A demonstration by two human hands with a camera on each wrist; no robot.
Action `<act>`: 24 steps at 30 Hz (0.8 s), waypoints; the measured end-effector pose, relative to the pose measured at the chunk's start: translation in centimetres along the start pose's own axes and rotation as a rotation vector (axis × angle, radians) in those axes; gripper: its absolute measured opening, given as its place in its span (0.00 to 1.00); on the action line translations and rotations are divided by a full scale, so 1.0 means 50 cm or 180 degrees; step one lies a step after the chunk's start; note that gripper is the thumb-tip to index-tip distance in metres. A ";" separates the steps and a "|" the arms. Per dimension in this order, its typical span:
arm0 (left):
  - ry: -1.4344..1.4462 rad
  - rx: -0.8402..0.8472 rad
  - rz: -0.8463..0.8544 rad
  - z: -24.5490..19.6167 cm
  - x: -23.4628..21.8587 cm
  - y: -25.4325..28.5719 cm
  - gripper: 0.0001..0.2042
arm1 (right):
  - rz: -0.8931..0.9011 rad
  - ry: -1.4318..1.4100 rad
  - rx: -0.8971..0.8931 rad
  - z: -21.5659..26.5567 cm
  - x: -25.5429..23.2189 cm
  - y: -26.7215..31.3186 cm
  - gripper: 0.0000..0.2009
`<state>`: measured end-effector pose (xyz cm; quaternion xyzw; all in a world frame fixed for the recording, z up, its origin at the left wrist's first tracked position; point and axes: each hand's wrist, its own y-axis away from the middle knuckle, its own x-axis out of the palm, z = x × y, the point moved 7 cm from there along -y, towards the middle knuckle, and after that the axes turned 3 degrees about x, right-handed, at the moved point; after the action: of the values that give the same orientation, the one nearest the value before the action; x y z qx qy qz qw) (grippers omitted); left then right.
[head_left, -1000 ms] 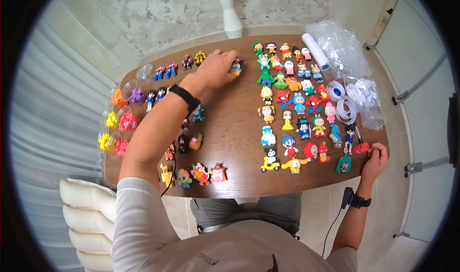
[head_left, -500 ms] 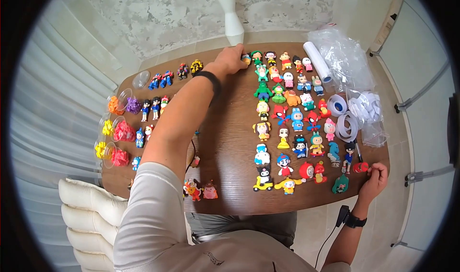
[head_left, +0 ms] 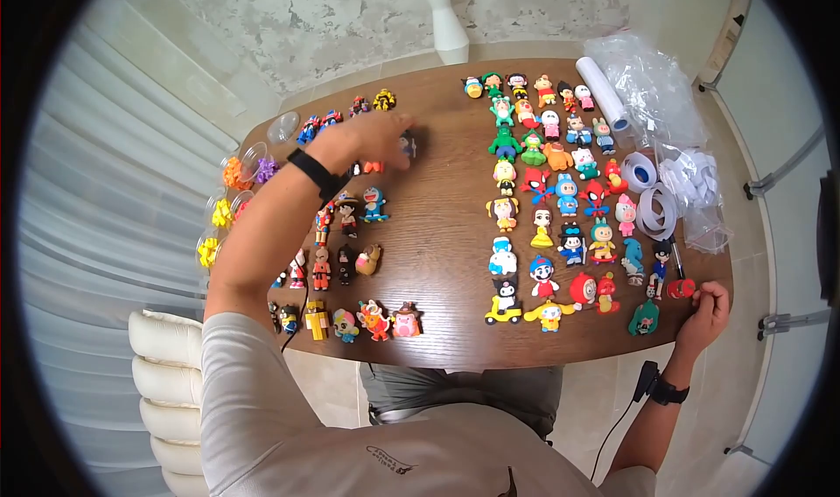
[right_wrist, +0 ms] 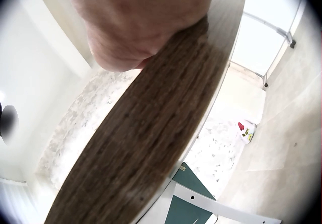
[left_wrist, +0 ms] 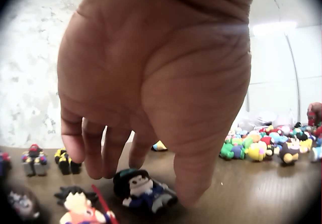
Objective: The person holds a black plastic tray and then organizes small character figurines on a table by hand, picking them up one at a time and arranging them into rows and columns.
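My left hand [head_left: 372, 145] reaches low over the left half of the table. In the left wrist view, its fairly straight fingers hang behind a small figurine with a dark hat and blue outfit [left_wrist: 146, 191], with the thumb along its right side. Close by lies a black-haired figurine in orange [left_wrist: 80, 206]. At the table's right edge rests my right hand [head_left: 710, 311], fingers loosely curled beside a small red item [head_left: 681, 289]. A yellow-and-blue figurine [head_left: 473, 87] lies at the top left of the right-hand group of figurines.
Several rows of figurines cover the right side of the wooden table [head_left: 429, 243], and looser rows the left. Clear cups with coloured bows [head_left: 234, 171] line the left end. A white roll [head_left: 604, 93], plastic bags [head_left: 656, 86] and tape rolls [head_left: 656, 210] lie at the right.
My left hand carried the yellow-and-blue figurine right to the top of the right-hand group and let go of it, then moved back left to the hatted figurine. My right hand stayed at the edge.
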<state>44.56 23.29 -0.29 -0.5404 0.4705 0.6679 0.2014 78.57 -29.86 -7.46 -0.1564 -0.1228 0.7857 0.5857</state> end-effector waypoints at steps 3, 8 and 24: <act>-0.0191 -0.0043 -0.0410 0.016 0.035 -0.015 0.28 | 0.0073 -0.0076 -0.0009 -0.002 0.002 0.000 0.07; -0.0042 0.0269 -0.0945 -0.047 0.015 -0.068 0.26 | 0.0092 -0.0043 -0.0035 0.000 0.006 -0.001 0.06; 0.0275 0.0534 -0.1415 -0.140 -0.026 -0.167 0.29 | 0.0079 -0.0043 -0.0063 -0.007 0.002 -0.006 0.06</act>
<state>55.21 21.65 -2.36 -0.6401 0.4020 0.5421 0.3673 78.95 -29.66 -7.70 -0.1584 -0.1326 0.7927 0.5736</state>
